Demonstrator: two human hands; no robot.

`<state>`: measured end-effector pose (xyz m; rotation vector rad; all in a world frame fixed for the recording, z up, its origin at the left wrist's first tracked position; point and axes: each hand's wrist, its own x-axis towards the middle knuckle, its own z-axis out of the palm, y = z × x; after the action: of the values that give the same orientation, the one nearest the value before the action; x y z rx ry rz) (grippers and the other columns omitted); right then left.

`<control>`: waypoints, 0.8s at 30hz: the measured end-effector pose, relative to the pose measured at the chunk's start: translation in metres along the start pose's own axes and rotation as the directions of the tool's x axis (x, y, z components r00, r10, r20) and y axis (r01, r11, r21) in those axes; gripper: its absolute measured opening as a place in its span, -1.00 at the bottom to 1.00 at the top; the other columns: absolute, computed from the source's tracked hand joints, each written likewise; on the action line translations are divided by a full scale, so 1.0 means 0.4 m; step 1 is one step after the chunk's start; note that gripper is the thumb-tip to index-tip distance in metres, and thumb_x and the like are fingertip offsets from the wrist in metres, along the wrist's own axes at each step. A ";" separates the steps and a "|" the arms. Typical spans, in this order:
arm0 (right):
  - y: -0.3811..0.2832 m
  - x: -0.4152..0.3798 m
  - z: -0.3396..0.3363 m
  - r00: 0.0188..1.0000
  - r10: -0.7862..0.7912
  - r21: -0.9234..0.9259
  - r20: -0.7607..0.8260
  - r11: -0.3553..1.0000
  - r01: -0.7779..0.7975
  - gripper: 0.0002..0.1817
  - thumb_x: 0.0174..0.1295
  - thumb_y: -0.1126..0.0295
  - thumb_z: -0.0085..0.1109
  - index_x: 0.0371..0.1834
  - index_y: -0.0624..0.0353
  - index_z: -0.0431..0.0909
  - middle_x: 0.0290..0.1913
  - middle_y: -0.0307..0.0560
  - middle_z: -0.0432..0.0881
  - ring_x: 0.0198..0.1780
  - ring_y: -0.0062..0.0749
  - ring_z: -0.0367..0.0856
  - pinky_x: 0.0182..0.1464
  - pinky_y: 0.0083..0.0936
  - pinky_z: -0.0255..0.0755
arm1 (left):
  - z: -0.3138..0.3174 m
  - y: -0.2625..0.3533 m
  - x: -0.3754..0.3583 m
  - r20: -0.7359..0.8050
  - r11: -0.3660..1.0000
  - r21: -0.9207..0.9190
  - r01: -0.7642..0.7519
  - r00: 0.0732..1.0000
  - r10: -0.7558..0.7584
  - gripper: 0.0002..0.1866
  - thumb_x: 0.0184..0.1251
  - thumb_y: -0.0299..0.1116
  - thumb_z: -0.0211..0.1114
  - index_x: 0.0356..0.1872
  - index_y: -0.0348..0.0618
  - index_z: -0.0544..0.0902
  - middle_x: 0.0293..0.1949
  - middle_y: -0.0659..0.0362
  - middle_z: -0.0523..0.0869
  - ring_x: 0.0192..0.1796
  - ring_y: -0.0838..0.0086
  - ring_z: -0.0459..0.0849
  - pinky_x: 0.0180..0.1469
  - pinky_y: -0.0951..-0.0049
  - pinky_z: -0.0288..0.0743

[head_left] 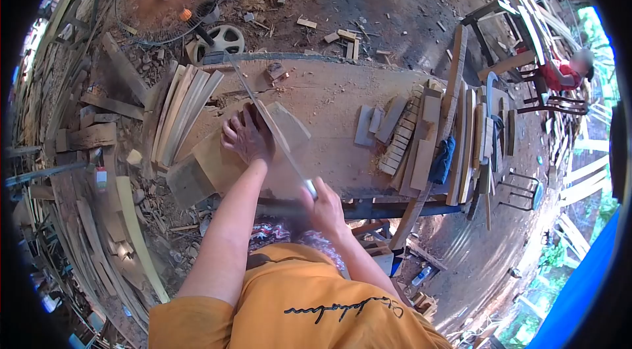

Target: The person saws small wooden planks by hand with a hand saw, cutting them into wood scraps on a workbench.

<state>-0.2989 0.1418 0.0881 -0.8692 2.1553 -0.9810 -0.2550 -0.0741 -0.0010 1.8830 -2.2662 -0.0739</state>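
My right hand (pixel 324 207) is closed around the handle of a long, thin-bladed handsaw (pixel 280 138). Its blade is seen nearly edge-on and runs away to the upper left, across a pale flat board (pixel 220 158) on the workbench (pixel 329 95). Just left of the blade, my left hand (pixel 247 137) rests on that board with its fingers spread, and its thumb side is partly hidden near the blade. The board's far corner shows to the right of the blade. A greyish flat piece (pixel 189 183) lies by its lower left end.
Wooden strips (pixel 187 108) lean at the bench's left end. Stacked wood pieces (pixel 421 135) and a blue cloth (pixel 442 160) lie to the right. Beyond the bench stands a large fan (pixel 168 16). A stool (pixel 523 189) and a seated person in red (pixel 561 76) are far right.
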 end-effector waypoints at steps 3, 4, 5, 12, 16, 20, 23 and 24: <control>0.005 -0.012 -0.004 0.999 -0.044 0.003 -0.029 0.999 0.044 -0.62 0.35 0.08 0.18 -0.20 0.23 0.42 -0.29 0.25 0.59 -0.21 0.25 0.59 -0.23 -0.02 0.45 | 0.001 0.000 -0.005 -0.049 1.000 -0.004 -0.028 0.998 0.027 -0.54 0.46 0.00 0.02 0.29 0.15 0.50 0.31 0.13 0.42 0.44 0.09 0.17 0.39 -0.13 -0.06; 0.005 -0.038 -0.014 0.999 -0.045 0.003 -0.028 0.999 0.046 -0.62 0.35 0.09 0.18 -0.20 0.23 0.42 -0.31 0.24 0.58 -0.23 0.24 0.59 -0.23 -0.03 0.45 | -0.005 0.002 -0.009 -0.045 0.999 -0.009 -0.031 0.998 0.031 -0.54 0.46 0.00 0.02 0.29 0.15 0.50 0.31 0.13 0.42 0.44 0.09 0.17 0.39 -0.13 -0.06; 0.004 -0.048 -0.023 0.998 -0.050 0.004 -0.028 0.999 0.050 -0.62 0.35 0.09 0.18 -0.20 0.23 0.43 -0.32 0.24 0.58 -0.24 0.24 0.60 -0.23 -0.03 0.46 | -0.008 0.006 -0.007 -0.042 0.999 -0.012 -0.035 0.999 0.034 -0.55 0.46 -0.01 0.02 0.29 0.15 0.51 0.31 0.13 0.42 0.44 0.09 0.17 0.39 -0.13 -0.06; -0.010 0.060 0.037 0.998 -0.063 -0.011 -0.032 0.998 0.062 -0.62 0.37 0.07 0.15 -0.20 0.23 0.43 -0.35 0.25 0.59 -0.29 0.23 0.61 -0.27 -0.03 0.47 | -0.008 0.007 0.001 -0.015 1.000 0.007 -0.010 1.000 0.011 -0.56 0.49 -0.04 -0.01 0.30 0.17 0.49 0.31 0.13 0.41 0.44 0.06 0.16 0.38 -0.17 -0.05; -0.021 0.076 0.012 0.996 -0.085 -0.018 -0.037 0.996 0.084 -0.60 0.36 0.05 0.16 -0.21 0.23 0.42 -0.34 0.26 0.60 -0.28 0.27 0.60 -0.25 -0.01 0.47 | -0.012 0.012 0.004 -0.022 1.000 0.001 -0.016 1.000 0.016 -0.58 0.50 -0.05 -0.02 0.30 0.19 0.49 0.31 0.13 0.41 0.46 0.06 0.15 0.37 -0.20 -0.04; -0.011 0.050 0.002 0.998 -0.066 -0.008 -0.018 0.998 0.066 -0.61 0.35 0.06 0.17 -0.21 0.22 0.42 -0.33 0.26 0.59 -0.25 0.27 0.59 -0.23 0.00 0.47 | 0.003 0.008 0.004 0.009 1.000 0.000 -0.005 1.000 0.005 -0.58 0.50 -0.05 -0.02 0.29 0.20 0.50 0.32 0.14 0.40 0.47 0.07 0.14 0.38 -0.20 -0.02; -0.028 0.091 0.038 0.999 -0.046 -0.007 -0.021 0.999 0.046 -0.61 0.36 0.07 0.17 -0.22 0.23 0.41 -0.33 0.26 0.59 -0.25 0.27 0.59 -0.22 -0.01 0.47 | 0.007 -0.004 0.008 0.012 0.999 0.023 -0.031 0.999 0.031 -0.58 0.51 -0.04 -0.03 0.28 0.18 0.51 0.33 0.14 0.40 0.48 0.07 0.13 0.38 -0.20 -0.03; -0.033 0.105 0.049 0.998 -0.048 -0.001 -0.028 0.999 0.048 -0.61 0.36 0.07 0.16 -0.23 0.23 0.41 -0.32 0.26 0.58 -0.25 0.28 0.59 -0.22 0.00 0.47 | 0.005 -0.003 0.004 0.015 0.998 0.036 -0.046 0.999 0.045 -0.58 0.52 -0.03 -0.04 0.28 0.17 0.51 0.33 0.14 0.40 0.48 0.08 0.13 0.38 -0.20 -0.03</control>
<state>-0.3054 0.0954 0.0775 -0.9158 2.1671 -1.0225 -0.2544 -0.0758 -0.0030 1.8531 -2.3341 -0.0393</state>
